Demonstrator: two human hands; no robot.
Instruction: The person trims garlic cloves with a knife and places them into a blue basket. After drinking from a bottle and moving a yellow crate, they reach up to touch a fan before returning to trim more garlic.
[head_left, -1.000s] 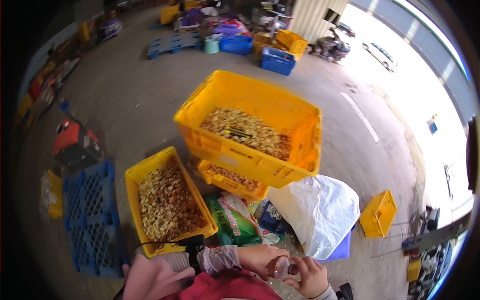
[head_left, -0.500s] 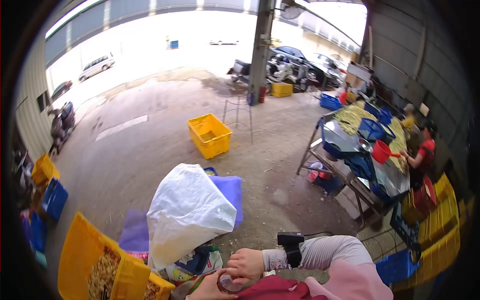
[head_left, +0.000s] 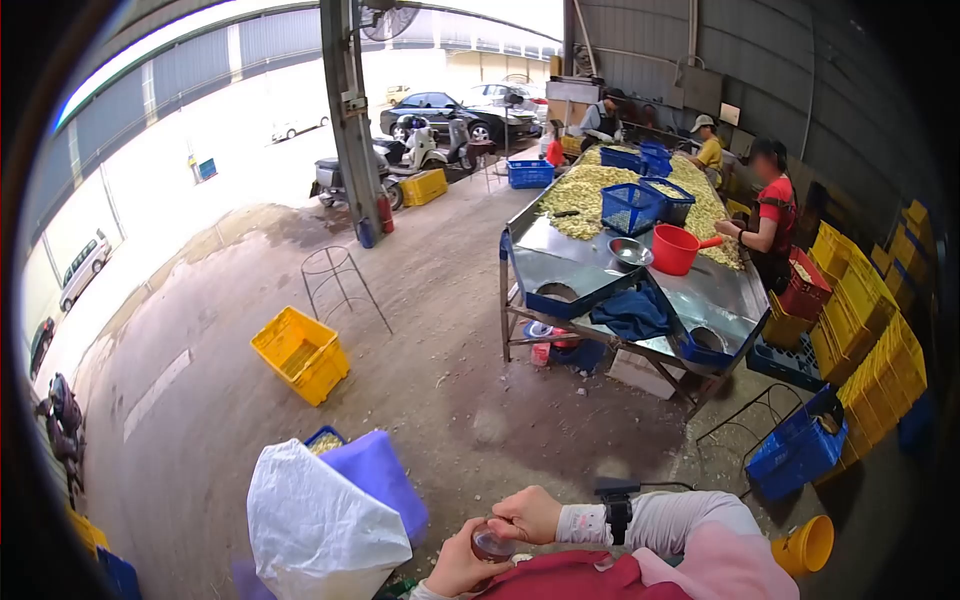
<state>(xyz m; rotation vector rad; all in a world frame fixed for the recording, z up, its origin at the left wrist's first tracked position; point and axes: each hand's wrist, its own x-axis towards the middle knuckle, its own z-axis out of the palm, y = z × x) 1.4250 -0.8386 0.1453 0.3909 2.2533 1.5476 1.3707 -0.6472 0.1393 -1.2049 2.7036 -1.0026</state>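
At the bottom centre, my left hand [head_left: 462, 563] is wrapped round a small clear jar [head_left: 492, 544] with something dark inside. My right hand [head_left: 530, 514] has its fingers curled down at the jar's top, touching it; what those fingers pinch, if anything, is too small to tell. A black band with a device sits on my right wrist. The jar is close to my body, over a dark red garment. Left of the hands lie a white sack [head_left: 320, 525] and a purple sheet [head_left: 380, 480].
A metal table [head_left: 560, 250] at right bears pale pieces, blue baskets and a red scoop [head_left: 675, 249]. Several people work around it. A yellow crate [head_left: 300, 356] and a wire stand [head_left: 345, 285] are on the floor. Yellow crates [head_left: 880, 370] are stacked at right.
The view has swung right, so the table and workers appear nearer the centre and the crate of pieces at lower left has left view. Both hands stay at the jar.
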